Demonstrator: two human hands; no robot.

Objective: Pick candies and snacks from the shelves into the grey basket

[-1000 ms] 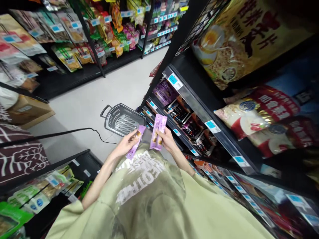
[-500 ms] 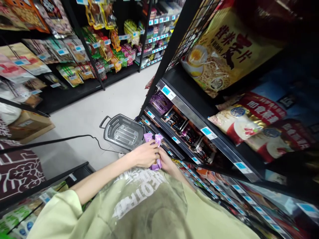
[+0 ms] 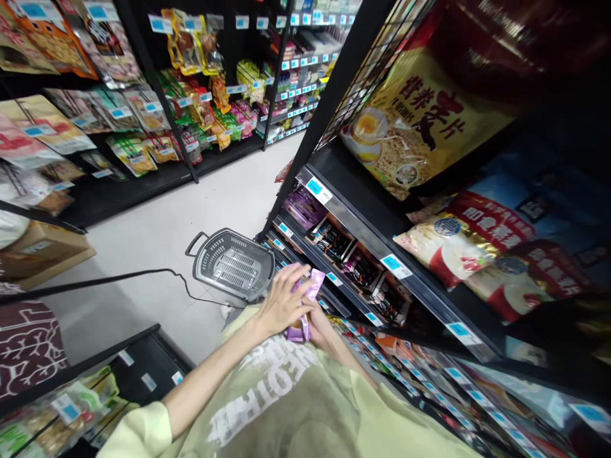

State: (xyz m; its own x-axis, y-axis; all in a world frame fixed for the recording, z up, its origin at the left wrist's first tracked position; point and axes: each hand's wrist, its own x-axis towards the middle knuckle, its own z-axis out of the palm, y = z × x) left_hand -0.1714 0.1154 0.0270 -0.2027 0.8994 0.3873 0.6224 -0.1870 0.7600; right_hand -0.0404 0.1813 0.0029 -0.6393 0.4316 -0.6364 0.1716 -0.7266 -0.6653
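Observation:
My two hands meet low in the middle, just in front of my pale green shirt. My right hand [image 3: 319, 329] grips a bundle of purple snack packets [image 3: 308, 304] from below. My left hand [image 3: 282, 303] lies over the packets with its fingers stretched along them. Just beyond the hands a grey shopping basket [image 3: 233, 264] stands on the floor beside the shelf.
Black shelves [image 3: 363, 238] with blue price tags and dark snack boxes run along the right, with big cereal bags [image 3: 415, 127] above. More snack racks [image 3: 119, 108] line the left. A black cable [image 3: 119, 278] crosses the pale floor. A cardboard box [image 3: 33, 251] sits at left.
My left hand carried its single purple packet over to the right hand's packets and now rests on the gathered bundle. The view tilted up slightly.

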